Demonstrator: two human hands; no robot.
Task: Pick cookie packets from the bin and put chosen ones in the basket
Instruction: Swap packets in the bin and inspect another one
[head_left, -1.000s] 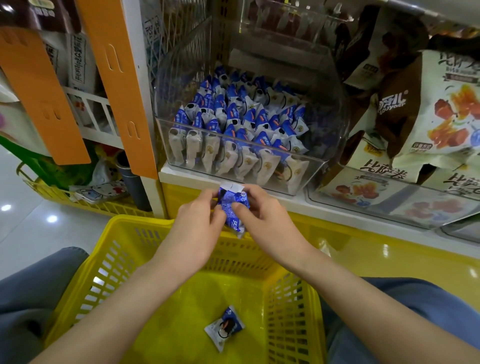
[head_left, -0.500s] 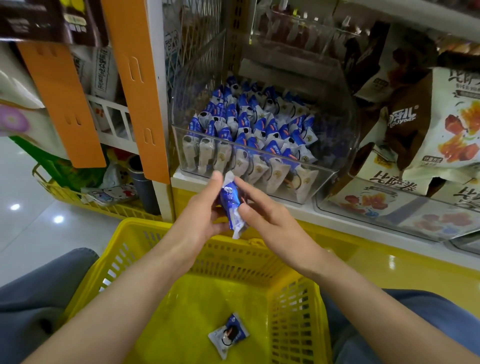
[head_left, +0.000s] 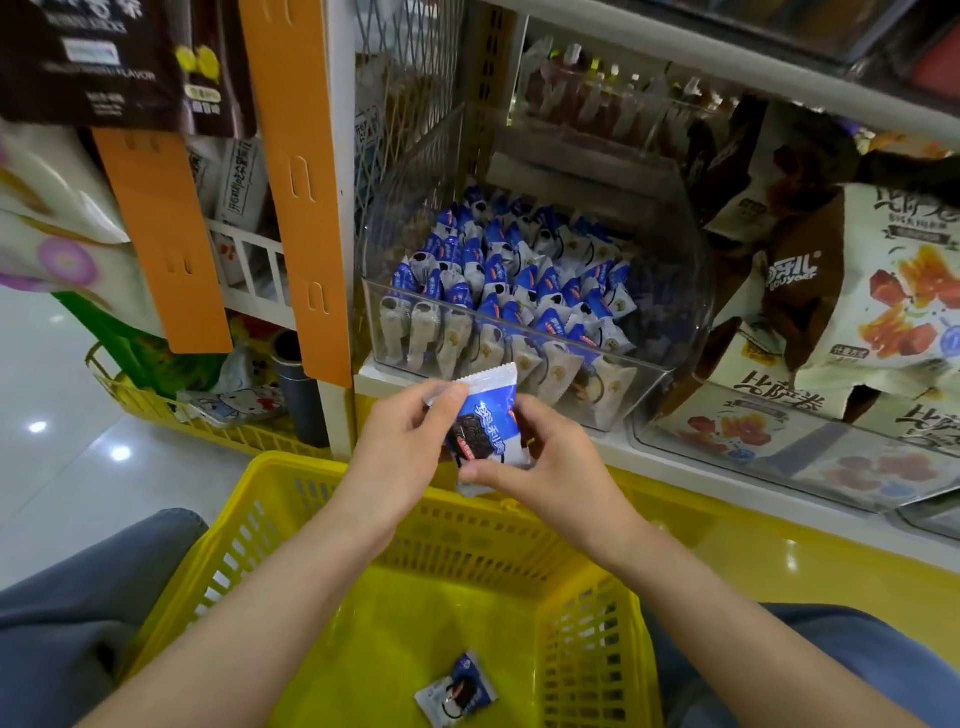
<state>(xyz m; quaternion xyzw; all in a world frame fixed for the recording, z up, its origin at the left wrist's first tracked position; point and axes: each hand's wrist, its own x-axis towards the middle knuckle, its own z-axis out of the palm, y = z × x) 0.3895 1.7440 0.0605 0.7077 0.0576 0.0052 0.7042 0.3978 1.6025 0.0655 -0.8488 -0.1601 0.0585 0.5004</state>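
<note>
A blue-and-white cookie packet (head_left: 485, 421) is held face-up between both hands, above the far rim of the yellow basket (head_left: 332, 478). My left hand (head_left: 400, 447) pinches its top left corner. My right hand (head_left: 550, 462) pinches its lower right edge. Behind them, a clear plastic bin (head_left: 649, 379) on the shelf holds several rows of the same packets (head_left: 498, 291). One more cookie packet (head_left: 457, 691) lies on the basket floor.
Brown and white snack bags (head_left: 857, 312) fill the bin to the right. Orange shelf posts (head_left: 306, 208) stand at the left. Another yellow basket (head_left: 156, 410) sits on the floor at the left. My knees in grey trousers (head_left: 78, 597) flank the basket.
The packet has been turned from edge-on to face-up between both hands. The view has shifted slightly closer to the shelf.
</note>
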